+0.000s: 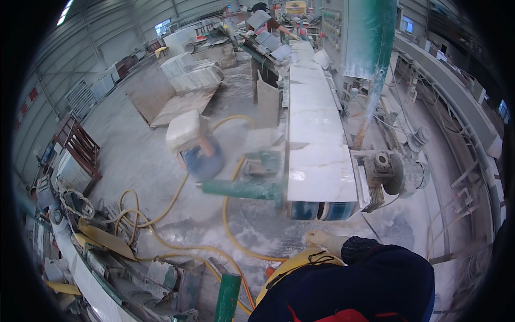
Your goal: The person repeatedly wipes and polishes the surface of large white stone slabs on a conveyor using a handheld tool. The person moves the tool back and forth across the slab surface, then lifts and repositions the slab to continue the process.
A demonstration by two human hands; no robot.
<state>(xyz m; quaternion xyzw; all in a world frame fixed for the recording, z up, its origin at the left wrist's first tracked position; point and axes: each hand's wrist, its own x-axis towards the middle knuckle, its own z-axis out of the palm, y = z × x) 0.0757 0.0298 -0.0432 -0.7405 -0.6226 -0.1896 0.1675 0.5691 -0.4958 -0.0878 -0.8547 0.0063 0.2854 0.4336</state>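
Note:
My right hand [319,237], in a pale glove below a dark sleeve, is held in front of my yellow apron [300,262]. It is just short of the near end of a long conveyor. Its fingers are too small and blurred to show whether they are curled round anything. White marbled slabs [316,155] lie in a line along the conveyor, with blue rollers [304,210] showing under the near end. A small orange patch [270,272] shows beside the apron; what it is I cannot make out. My left hand is out of sight.
A motor [394,172] juts from the conveyor's right side. Yellow hoses [230,225] wind over the wet floor near a green pipe [241,189] and a padded stool [188,131]. Scrap pieces [166,279] fill the lower left. Another person [274,24] works at the far end.

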